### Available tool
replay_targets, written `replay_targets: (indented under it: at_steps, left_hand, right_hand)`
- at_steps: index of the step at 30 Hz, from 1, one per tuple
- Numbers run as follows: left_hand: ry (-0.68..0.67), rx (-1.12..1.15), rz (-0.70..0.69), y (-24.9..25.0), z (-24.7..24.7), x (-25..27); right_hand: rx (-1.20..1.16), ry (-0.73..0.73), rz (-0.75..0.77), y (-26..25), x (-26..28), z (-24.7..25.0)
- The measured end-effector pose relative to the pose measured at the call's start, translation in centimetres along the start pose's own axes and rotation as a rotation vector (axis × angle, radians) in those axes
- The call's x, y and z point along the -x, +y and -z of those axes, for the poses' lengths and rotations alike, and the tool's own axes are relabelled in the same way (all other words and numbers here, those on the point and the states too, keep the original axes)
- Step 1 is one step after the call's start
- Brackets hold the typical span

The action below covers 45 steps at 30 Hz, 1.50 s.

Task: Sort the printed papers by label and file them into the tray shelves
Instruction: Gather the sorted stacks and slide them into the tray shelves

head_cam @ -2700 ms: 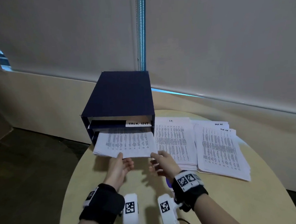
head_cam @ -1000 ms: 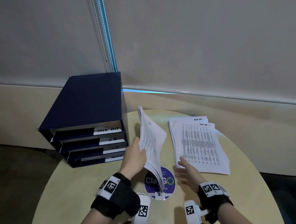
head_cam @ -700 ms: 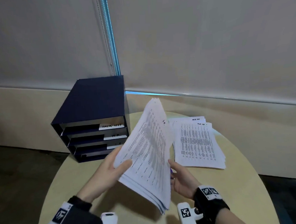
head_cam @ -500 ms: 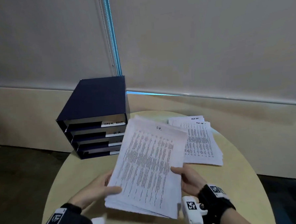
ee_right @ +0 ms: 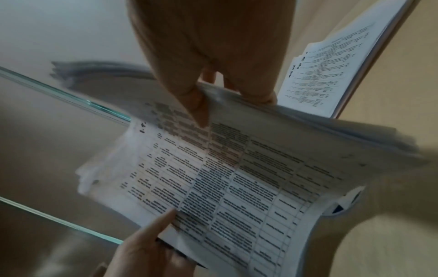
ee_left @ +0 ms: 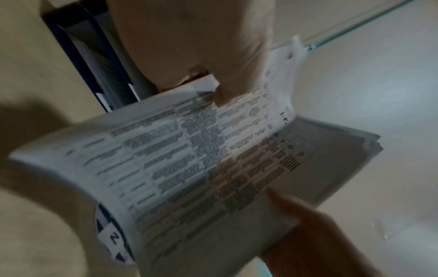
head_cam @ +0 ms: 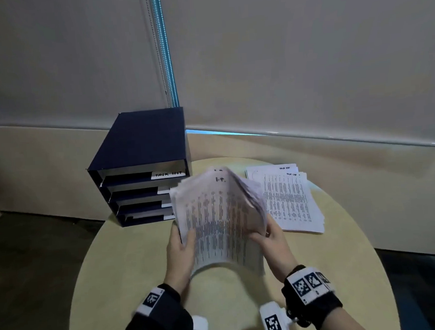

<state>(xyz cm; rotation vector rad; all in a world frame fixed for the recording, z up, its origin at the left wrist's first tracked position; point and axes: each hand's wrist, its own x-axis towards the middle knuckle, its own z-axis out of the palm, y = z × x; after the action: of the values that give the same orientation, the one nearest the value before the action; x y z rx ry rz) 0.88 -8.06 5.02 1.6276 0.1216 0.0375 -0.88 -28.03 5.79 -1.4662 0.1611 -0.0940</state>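
a: both hands on one stack?
b: yes. left hand (head_cam: 180, 245) grips the left edge of the held stack of papers (head_cam: 220, 222), thumb on top, fingers under. right hand (head_cam: 270, 240) grips the right edge the same way. both grips are clenched on the paper.

a: stack position?
b: held up above the round desk (head_cam: 131, 270), bowed upward in the middle, top sheets fanned and blurred. handwritten mark near the top reads like "i.t.".

a: wrist views agree?
b: left wrist view shows the thumb (ee_left: 222, 93) pressing on the printed sheet. right wrist view shows the thumb (ee_right: 196, 105) pinching the sheet edge, with the other hand (ee_right: 147, 249) at the lower edge.

a: tray?
b: dark blue tray unit (head_cam: 141, 169) at the back left of the desk, four shelves; top one has a white label (head_cam: 168, 174) reading "task list". lower labels are partly hidden by the held stack.

a: other papers?
b: second pile of papers (head_cam: 287, 199) lies flat on the desk, right of the held stack, near the right hand, not touching it. top sheets marked "task list".

a: anything else?
b: wrist bands with printed markers (head_cam: 309, 286) on both wrists.
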Motion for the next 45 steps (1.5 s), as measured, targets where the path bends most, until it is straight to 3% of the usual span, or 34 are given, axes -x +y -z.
replay_targets:
  at_steps: [3,7,10,12,14,18,27,30,36,38,41,45]
  left_hand:
    - [0.011,0.028,-0.050,0.6,-0.7,1.1]
    - [0.074,0.068,-0.024,0.0,0.2,0.4]
    - [0.072,0.092,-0.027,0.5,0.3,-0.1]
    - [0.071,0.077,-0.037,0.7,0.3,-0.4]
    - [0.070,0.068,-0.031,0.8,0.3,-0.6]
    - [0.058,0.076,-0.006,0.6,0.2,-0.7]
    - [0.095,0.023,-0.016,-2.2,0.1,-1.1]
    - [0.103,-0.020,0.063,-4.0,-0.2,-0.7]
    - [0.037,-0.224,0.291,-14.1,0.3,-2.5]
    - [0.027,-0.275,0.309,-13.6,1.2,-2.4]
    - [0.032,-0.312,0.347,-8.4,3.4,-0.1]
    - [0.149,-0.270,0.410,-8.8,8.4,1.0]
  right_hand:
    - [-0.097,0.002,0.052,-1.0,0.4,-0.4]
    - [0.010,0.048,0.171,-2.0,0.8,-0.6]
    - [0.402,0.173,0.443,-2.3,1.0,-0.6]
    - [0.718,0.159,0.635,-2.0,0.7,-0.3]
    - [0.940,0.110,0.690,-1.7,0.6,-0.1]
    - [0.884,0.137,0.623,-2.1,0.7,-0.5]
    - [0.235,0.217,0.343,-2.9,0.2,-1.4]
    - [0.110,0.216,0.218,-1.3,0.1,-1.7]
    - [0.264,0.207,-0.104,4.5,-0.7,-2.0]
    - [0.277,0.205,-0.159,5.2,-1.7,-2.5]
    - [0.282,0.154,-0.282,7.1,-3.2,-4.5]
    - [0.332,0.013,-0.420,9.9,-4.5,-9.1]
